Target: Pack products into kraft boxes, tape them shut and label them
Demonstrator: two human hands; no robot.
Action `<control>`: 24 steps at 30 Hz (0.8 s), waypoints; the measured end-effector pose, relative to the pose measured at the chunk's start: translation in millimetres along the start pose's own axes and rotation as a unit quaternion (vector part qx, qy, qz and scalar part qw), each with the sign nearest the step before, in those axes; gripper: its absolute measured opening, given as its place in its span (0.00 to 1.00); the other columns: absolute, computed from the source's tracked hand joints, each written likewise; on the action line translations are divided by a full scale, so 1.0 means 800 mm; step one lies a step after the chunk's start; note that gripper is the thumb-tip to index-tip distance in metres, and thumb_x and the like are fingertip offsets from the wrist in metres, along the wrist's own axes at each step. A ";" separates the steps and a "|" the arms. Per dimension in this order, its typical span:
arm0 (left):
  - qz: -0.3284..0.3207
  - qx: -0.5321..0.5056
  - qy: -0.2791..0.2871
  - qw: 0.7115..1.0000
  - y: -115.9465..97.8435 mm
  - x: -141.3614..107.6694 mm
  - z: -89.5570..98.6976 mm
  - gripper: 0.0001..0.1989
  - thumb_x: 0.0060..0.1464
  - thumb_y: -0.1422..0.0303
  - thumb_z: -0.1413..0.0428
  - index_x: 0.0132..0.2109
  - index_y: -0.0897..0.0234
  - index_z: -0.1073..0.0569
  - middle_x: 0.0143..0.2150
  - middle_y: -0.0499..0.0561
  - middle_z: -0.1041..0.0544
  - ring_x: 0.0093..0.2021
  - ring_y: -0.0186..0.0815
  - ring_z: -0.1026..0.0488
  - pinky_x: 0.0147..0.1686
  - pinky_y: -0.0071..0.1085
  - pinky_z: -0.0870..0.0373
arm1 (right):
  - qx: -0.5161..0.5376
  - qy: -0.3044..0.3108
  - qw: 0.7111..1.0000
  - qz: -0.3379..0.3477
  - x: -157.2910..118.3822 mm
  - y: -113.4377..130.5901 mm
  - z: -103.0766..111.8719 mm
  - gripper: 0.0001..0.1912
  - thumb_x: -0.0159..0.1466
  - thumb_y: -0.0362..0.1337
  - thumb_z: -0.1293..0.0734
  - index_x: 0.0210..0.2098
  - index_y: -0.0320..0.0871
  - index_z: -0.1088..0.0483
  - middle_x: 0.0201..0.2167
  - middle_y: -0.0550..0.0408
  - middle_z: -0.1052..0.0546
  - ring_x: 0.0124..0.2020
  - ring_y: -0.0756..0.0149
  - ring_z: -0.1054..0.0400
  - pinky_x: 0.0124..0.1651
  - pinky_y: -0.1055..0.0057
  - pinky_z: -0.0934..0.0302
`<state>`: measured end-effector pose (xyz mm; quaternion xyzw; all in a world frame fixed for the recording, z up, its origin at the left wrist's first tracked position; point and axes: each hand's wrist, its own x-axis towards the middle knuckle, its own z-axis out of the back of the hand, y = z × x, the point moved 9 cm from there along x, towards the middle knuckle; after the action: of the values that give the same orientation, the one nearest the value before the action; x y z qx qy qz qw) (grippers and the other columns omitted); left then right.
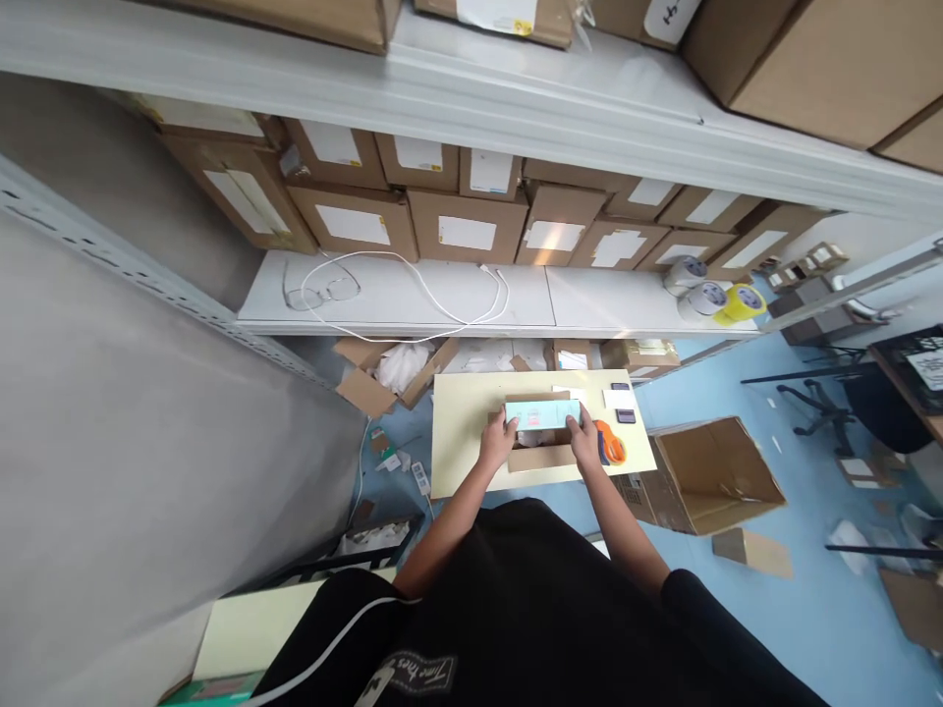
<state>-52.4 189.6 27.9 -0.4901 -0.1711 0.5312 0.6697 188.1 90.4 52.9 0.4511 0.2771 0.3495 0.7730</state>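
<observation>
Between my two hands is a flat, light-teal box [543,414] with a small pink patch on its face. My left hand [498,438] grips its left end, and my right hand [584,436] grips its right end, thumbs on top. Directly beneath it an open cardboard box [541,459] sits on the pale yellow table [468,432], its flaps spread and some whitish material inside. Close to my right hand lies an orange tape dispenser or similar orange tool [611,444]. Small dark rectangular items [626,416] and a white card [619,399] rest beyond it.
Ahead stands a white shelf [471,295] with labelled cartons [467,232], eyeglasses [322,293], a white cable [413,270] and tape rolls [705,299]. A large open carton [718,476] is on the floor to the right. A grey wall [147,442] bounds the left side.
</observation>
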 end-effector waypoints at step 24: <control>-0.048 0.310 0.060 0.948 0.059 -0.020 -0.121 0.07 0.62 0.66 0.38 0.45 0.62 0.19 0.82 0.50 0.64 0.81 0.56 0.66 0.74 0.54 0.46 | -0.052 0.062 0.994 0.073 -0.010 -0.054 0.038 0.36 0.65 0.45 0.34 0.70 0.42 0.35 0.71 0.42 0.33 0.74 0.49 0.43 0.77 0.46 0.51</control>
<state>-11.2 127.6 -52.1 -0.2808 0.0189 0.4948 0.8221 218.3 53.4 28.5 0.4070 0.2723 0.4458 0.7493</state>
